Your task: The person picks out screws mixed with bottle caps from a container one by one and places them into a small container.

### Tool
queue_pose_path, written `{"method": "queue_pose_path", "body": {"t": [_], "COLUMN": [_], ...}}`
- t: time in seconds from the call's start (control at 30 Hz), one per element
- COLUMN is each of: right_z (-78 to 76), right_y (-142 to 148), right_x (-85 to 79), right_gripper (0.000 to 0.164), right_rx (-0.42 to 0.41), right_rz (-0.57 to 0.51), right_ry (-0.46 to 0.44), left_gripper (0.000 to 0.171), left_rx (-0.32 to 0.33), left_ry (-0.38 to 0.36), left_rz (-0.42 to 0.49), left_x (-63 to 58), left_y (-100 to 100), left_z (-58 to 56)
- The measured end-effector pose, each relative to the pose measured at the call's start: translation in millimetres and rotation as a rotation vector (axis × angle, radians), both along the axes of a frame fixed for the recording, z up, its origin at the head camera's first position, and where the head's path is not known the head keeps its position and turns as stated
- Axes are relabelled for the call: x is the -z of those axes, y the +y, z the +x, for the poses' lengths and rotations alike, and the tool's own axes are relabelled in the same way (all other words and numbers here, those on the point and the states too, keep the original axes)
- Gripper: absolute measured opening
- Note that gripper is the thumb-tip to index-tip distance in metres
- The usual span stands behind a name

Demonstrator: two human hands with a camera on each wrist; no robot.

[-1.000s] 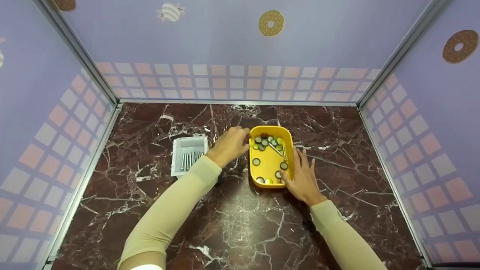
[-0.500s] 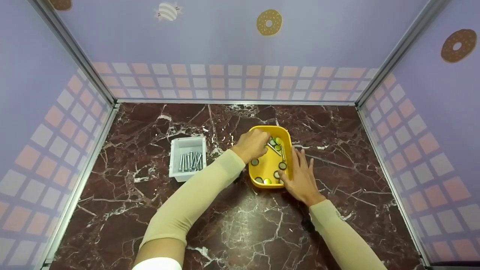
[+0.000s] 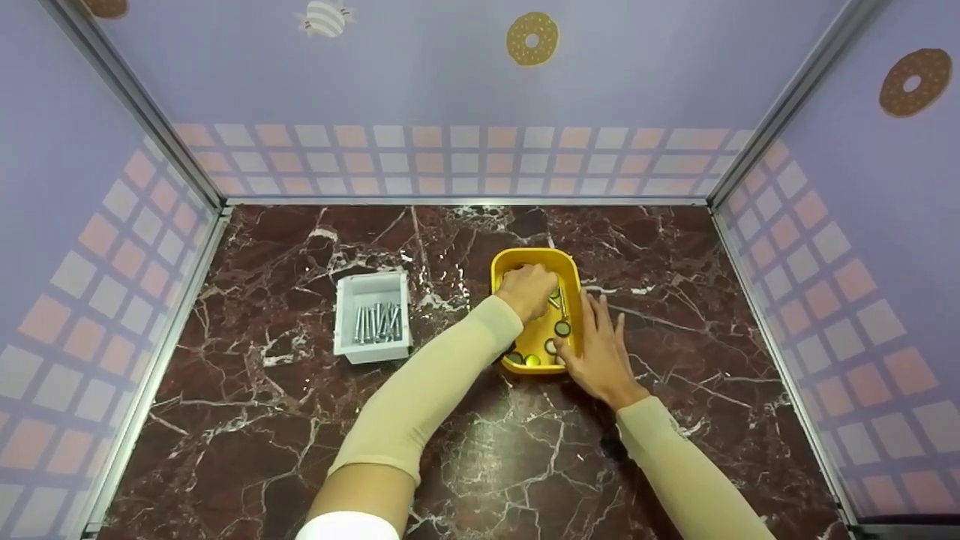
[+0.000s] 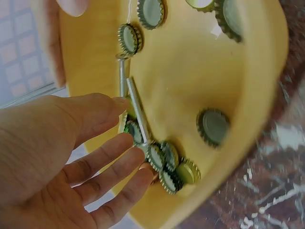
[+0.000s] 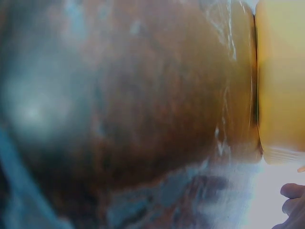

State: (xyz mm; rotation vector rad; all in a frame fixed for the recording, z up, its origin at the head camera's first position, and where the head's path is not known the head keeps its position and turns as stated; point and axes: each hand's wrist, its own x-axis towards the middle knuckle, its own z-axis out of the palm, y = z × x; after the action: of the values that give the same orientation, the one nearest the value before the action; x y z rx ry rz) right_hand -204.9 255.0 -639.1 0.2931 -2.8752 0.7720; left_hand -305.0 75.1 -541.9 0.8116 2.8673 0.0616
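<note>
A yellow plastic bin (image 3: pixel 537 370) holds loose bottle caps (image 4: pixel 213 127) and two bolts (image 4: pixel 137 109). My left hand (image 3: pixel 529 290) reaches down inside it, near the far left part. In the left wrist view the thumb and fingers (image 4: pixel 112 155) are spread beside the bolts and a cluster of caps, with nothing seen held between them; the fingertips partly cover the caps. At the bin's right wall, my right hand (image 3: pixel 604 360) holds the side, its thumb over the rim inside and its fingers straight along the outside. In the right wrist view only a few fingertips show.
Left of the bin stands a white box (image 3: pixel 373 282) with several bolts (image 3: pixel 379 322) in it. Both rest on a dark red marbled tabletop (image 3: pixel 255 420). Patterned lilac panels (image 3: pixel 420 75) enclose the back and sides.
My left hand has moved right and down from the bin's left rim into the bin, over the caps and bolts. The right hand stays at the right wall.
</note>
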Motion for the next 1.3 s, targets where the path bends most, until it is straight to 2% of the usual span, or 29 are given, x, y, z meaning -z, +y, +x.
{"method": "queue_pose_path", "body": {"t": [0.13,0.2,0.3,0.43,0.5,0.57,0.7,0.83,1.0,1.2,1.3], "right_z": [-1.7,-1.8,-0.9,0.2,0.6,0.3,0.6,0.9,0.3,0.2,0.3], "right_y": [0,0,0,0,0,-1,-1,-1,0,0,0], "right_x": [0.7,1.5,2.0,2.0,1.9,2.4,2.2,0.9,0.5,1.6,1.7], "right_gripper": [0.101,0.101,0.1,0.099,0.099,0.098,0.099,0.1,0.099,0.1,0.101], "right_rx": [0.001,0.002,0.004,0.005,0.003,0.0,-0.005,-0.005,-0.003,0.003,0.007], "right_rz": [-0.005,-0.011,-0.017,-0.022,-0.021,-0.017,-0.015,-0.014,-0.008,-0.008,-0.006], "right_ry": [0.003,0.003,0.005,0.008,0.011,0.01,0.008,0.004,-0.004,-0.008,-0.017], "left_gripper": [0.026,0.029,0.032,0.039,0.042,0.042,0.033,0.025,0.025,0.023,0.025], "left_rx": [-0.015,-0.021,-0.04,-0.064,-0.066,-0.068,-0.088,-0.112,-0.112,-0.103,-0.094], "left_ry": [-0.011,-0.023,-0.009,0.001,0.003,0.027,0.051,0.014,-0.017,-0.032,0.001], "left_rz": [-0.045,-0.07,-0.076,-0.013,-0.003,-0.022,-0.071,-0.118,-0.173,-0.129,-0.106], "left_x": [6.8,15.5,47.5,102.0,119.7,131.2,134.4,126.8,118.9,131.3,130.7], "left_y": [10,16,25,36,38,40,40,39,38,37,35], "left_z": [-4.6,-10.7,-26.6,-51.2,-59.2,-63.7,-62.4,-54.9,-47.6,-55.2,-54.8]}}
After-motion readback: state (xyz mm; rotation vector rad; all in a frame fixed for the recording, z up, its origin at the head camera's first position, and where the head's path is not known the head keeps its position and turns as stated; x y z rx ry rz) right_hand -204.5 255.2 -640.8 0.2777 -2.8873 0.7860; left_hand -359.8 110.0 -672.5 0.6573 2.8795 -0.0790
